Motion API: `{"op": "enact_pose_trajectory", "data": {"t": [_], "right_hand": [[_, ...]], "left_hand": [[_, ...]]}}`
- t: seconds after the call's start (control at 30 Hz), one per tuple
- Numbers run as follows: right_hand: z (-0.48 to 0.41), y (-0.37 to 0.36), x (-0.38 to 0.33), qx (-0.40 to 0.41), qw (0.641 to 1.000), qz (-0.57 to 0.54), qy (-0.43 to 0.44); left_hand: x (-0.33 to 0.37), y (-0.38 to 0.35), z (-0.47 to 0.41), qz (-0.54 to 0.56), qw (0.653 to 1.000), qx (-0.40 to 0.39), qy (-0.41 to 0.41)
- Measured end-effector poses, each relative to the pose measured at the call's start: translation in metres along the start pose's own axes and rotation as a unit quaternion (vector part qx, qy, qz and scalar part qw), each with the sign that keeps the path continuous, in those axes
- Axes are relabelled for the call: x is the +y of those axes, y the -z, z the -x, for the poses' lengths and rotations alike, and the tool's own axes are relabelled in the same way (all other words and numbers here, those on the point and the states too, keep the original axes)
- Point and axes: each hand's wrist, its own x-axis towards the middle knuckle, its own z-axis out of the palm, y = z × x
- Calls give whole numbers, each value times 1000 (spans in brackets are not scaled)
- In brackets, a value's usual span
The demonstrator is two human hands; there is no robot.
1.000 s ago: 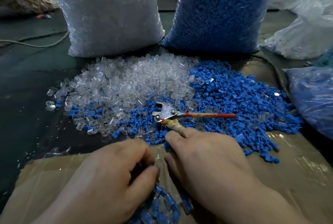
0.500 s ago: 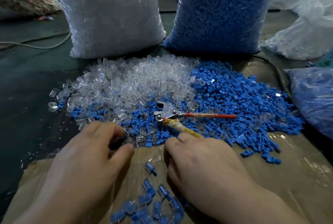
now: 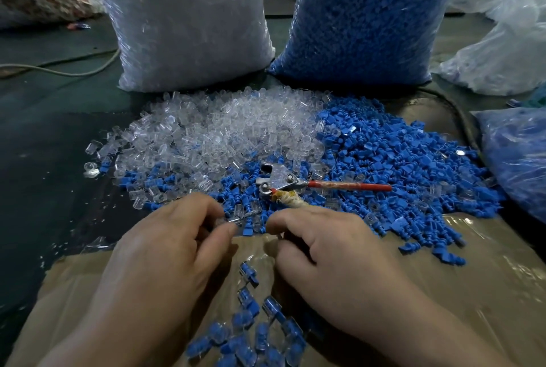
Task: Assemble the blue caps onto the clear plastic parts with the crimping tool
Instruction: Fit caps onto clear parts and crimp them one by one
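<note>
Working position: both hands are over a brown cardboard sheet [image 3: 443,292] covered with glossy film, at the near edge of the loose stock.

Left hand [image 3: 165,248]: fingers curled, thumb and forefinger pinching a single clear part [image 3: 234,219] at the near edge of the pile.

Right hand [image 3: 334,257]: fingers curled, knuckles up, resting on the cardboard sheet. The tape-wrapped handle [image 3: 291,201] of the crimping tool [image 3: 279,177] runs under the forefinger. Whether the hand grips this handle cannot be determined.

Crimping tool: lies on the mixed stock just beyond the hands, metal head toward the left, red handle [image 3: 348,186] pointing right.

Stock:
- Clear plastic parts [image 3: 224,130]: loose heap on the left, beyond the tool.
- Blue caps [image 3: 393,159]: loose heap on the right, touching the clear heap and mixing with it around the tool.
- Assembled pieces [image 3: 251,328], clear bodies with blue caps fitted: small cluster on the cardboard sheet between the two wrists.

Background: a bag of clear parts [image 3: 186,20] labelled "SJ 017" and a bag of blue caps [image 3: 369,17] stand upright, side by side, behind the heaps. A light-coloured cable [image 3: 59,71] lies on the dark green surface [image 3: 44,145] at far left.
</note>
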Motion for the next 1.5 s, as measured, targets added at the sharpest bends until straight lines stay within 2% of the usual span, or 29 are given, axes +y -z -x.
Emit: {"op": "enact_pose_trajectory", "data": {"t": [0.07, 0.13, 0.23, 0.33, 0.47, 0.57, 0.63, 0.7, 0.77, 0.9, 1.0, 1.23, 1.33, 1.43, 1.5], "right_hand": [[0, -1, 3, 16, 997, -72, -29], [0, 0, 5, 15, 978, -200, -65], [-1, 4, 2, -25, 889, -446, -102], [-1, 2, 1, -22, 848, -525, -72], [0, -3, 0, -28, 829, -557, -53], [2, -2, 1, 6, 877, -480, -21], [4, -3, 3, 67, 940, -332, 33], [5, -5, 4, 131, 972, -164, 105], [4, -7, 4, 157, 971, -101, 148], [4, -7, 4, 166, 969, -65, 173], [4, -7, 3, 160, 971, -12, 176], [4, -5, 1, 176, 962, 39, 205], [4, -4, 1, 154, 963, 53, 213], [2, 1, 4, 129, 969, 118, 172], [-3, 7, 11, 108, 974, 187, 74]], "left_hand": [[3, -1, 3, 65, 997, 35, 9], [7, -1, 6, 123, 990, 63, 17], [11, -6, 8, 252, 965, 56, 45], [8, -14, 7, 426, 901, 5, 80], [7, -17, 4, 515, 852, -30, 85], [8, -18, 3, 540, 836, -38, 90], [9, -18, 4, 538, 837, -43, 90], [11, -17, 5, 527, 844, -47, 86], [13, -16, 7, 490, 867, -46, 73], [14, -17, 9, 406, 912, -14, 54], [15, -19, 9, 417, 908, -7, 47], [13, -16, 7, 509, 856, -46, 82], [11, -16, 7, 434, 898, -32, 58], [10, -15, 8, 374, 925, -11, 72], [7, -14, 6, 377, 921, 4, 93]]}}
